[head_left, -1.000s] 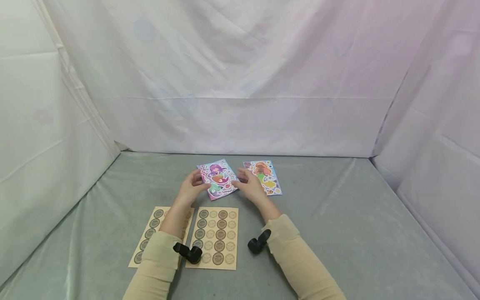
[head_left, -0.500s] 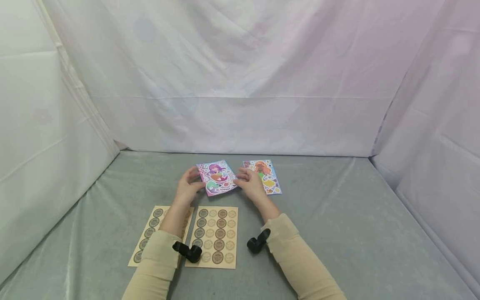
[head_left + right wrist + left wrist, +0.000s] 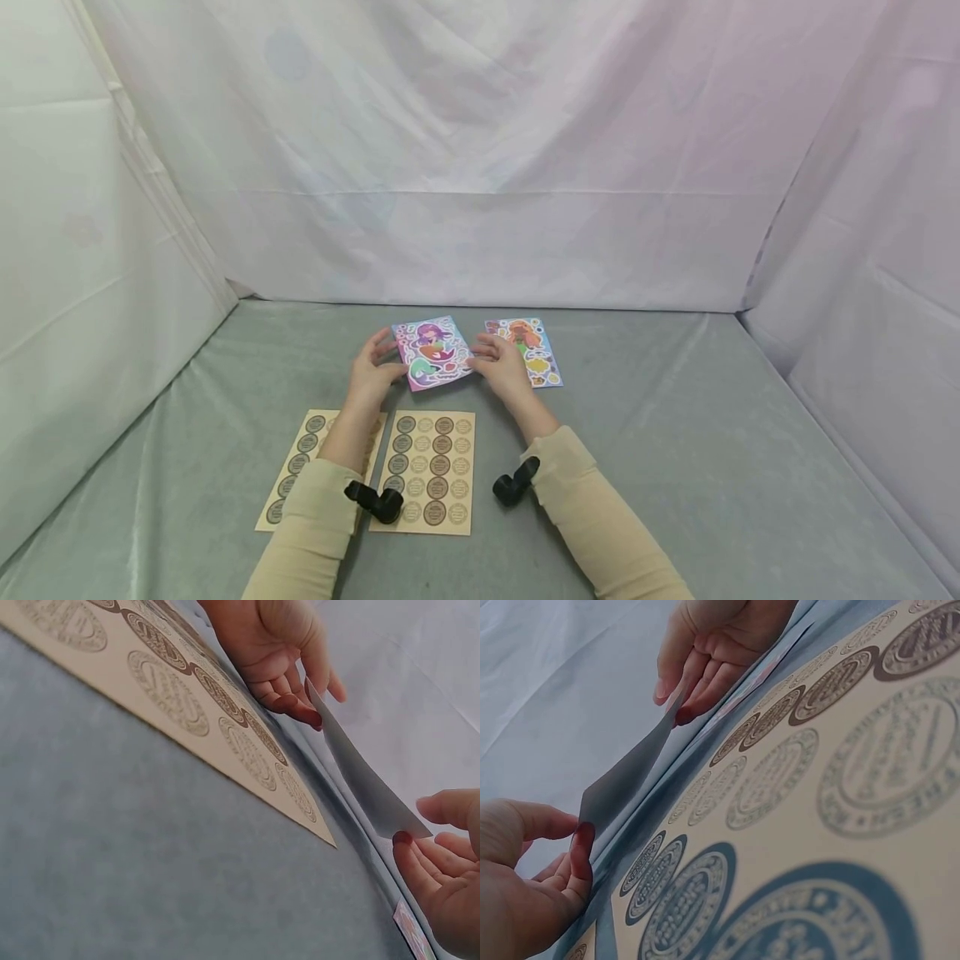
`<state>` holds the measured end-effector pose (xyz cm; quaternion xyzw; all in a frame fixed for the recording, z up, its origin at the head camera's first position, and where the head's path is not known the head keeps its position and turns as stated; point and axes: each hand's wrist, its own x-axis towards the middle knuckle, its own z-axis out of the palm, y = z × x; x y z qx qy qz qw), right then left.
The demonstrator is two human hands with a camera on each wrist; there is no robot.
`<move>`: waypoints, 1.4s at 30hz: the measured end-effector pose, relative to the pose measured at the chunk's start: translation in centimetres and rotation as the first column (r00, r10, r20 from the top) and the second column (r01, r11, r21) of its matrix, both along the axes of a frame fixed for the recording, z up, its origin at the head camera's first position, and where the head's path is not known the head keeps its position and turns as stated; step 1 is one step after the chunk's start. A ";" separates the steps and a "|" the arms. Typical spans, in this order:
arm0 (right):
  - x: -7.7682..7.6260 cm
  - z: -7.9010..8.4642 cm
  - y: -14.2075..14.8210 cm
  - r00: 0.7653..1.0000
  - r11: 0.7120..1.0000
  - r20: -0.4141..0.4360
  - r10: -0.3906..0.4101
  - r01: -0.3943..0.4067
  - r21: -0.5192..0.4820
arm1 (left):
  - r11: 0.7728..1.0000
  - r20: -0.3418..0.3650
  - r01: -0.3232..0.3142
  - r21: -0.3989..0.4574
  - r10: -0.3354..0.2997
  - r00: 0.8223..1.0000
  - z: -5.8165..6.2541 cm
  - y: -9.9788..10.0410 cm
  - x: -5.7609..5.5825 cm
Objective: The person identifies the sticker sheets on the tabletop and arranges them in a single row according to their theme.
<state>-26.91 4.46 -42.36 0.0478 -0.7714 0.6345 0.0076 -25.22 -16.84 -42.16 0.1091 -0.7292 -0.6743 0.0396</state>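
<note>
A purple-and-pink mermaid sticker sheet is held up off the table between both hands. My left hand pinches its left edge between thumb and fingers. On the opposite edge, my right hand pinches the sheet near its lower right corner. Both wrist views show the sheet's plain grey underside, raised and slightly bowed. A second sticker sheet, blue with an orange-haired figure, lies flat on the table behind the right hand, which covers part of its left side.
Two tan sheets of round label stickers lie nearer the person; the right one is mostly visible, the left one partly under the left forearm. Grey cloth covers the table. White curtains stand behind and at both sides.
The mermaid sticker sheet has been lifted off the table by both hands and its front edge has risen slightly. The other sheets have stayed in place.
</note>
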 end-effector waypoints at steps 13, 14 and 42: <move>-0.1 0.1 0.3 0.996 0.998 0.081 -0.032 0.036 -0.050 | 0.996 -0.017 0.008 0.084 -0.007 1.000 0.2 0.0 0.1; -0.1 0.2 0.3 0.996 0.998 0.086 -0.032 0.037 -0.056 | 0.996 -0.020 0.010 0.092 -0.008 1.000 0.1 0.0 0.1; -0.9 0.2 2.1 0.990 0.989 0.137 0.046 -0.025 -0.146 | 0.949 -0.088 0.193 0.248 -0.176 0.980 1.1 0.5 0.4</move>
